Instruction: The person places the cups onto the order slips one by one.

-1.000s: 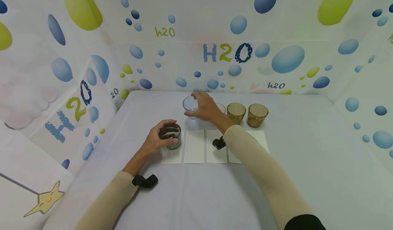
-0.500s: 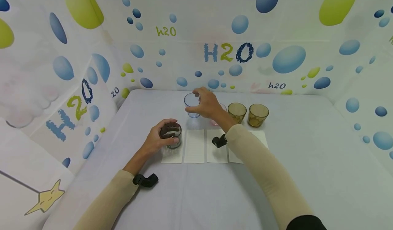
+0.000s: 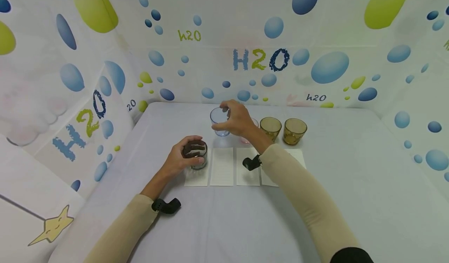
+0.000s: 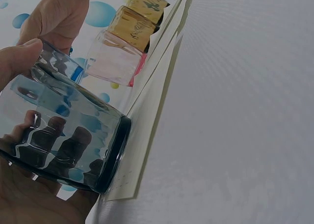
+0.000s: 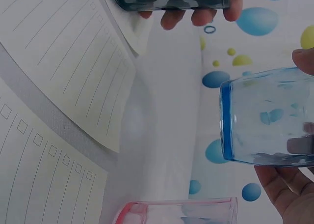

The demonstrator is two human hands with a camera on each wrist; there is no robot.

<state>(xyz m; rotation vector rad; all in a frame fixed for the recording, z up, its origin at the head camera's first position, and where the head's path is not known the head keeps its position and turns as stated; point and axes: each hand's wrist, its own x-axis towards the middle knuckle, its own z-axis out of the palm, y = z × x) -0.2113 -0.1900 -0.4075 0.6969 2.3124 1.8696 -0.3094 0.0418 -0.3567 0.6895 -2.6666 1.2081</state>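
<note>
My left hand (image 3: 179, 157) grips a dark grey glass (image 4: 105, 130), fingers round the far side and thumb near its rim. That glass stands upright over the leftmost paper sheet (image 3: 196, 181); whether its base touches is unclear. My right hand (image 3: 236, 119) holds a clear blue glass (image 5: 265, 113) from its right side, between thumb and fingers. In the right wrist view its base shows above the table's far edge, so it looks lifted. Behind my right hand a clear pink glass (image 4: 110, 62) is partly hidden in the head view.
Two amber glasses, a left one (image 3: 270, 128) and a right one (image 3: 294, 131), stand right of the pink glass. Several lined sheets with small checkboxes, such as the second sheet (image 3: 222, 167), lie side by side on the white tablecloth (image 3: 224, 224). A printed backdrop (image 3: 210, 52) rises behind.
My right hand and the blue glass have shifted slightly upward in the head view since the first frame, then stayed almost still. My left hand keeps its place on the dark grey glass.
</note>
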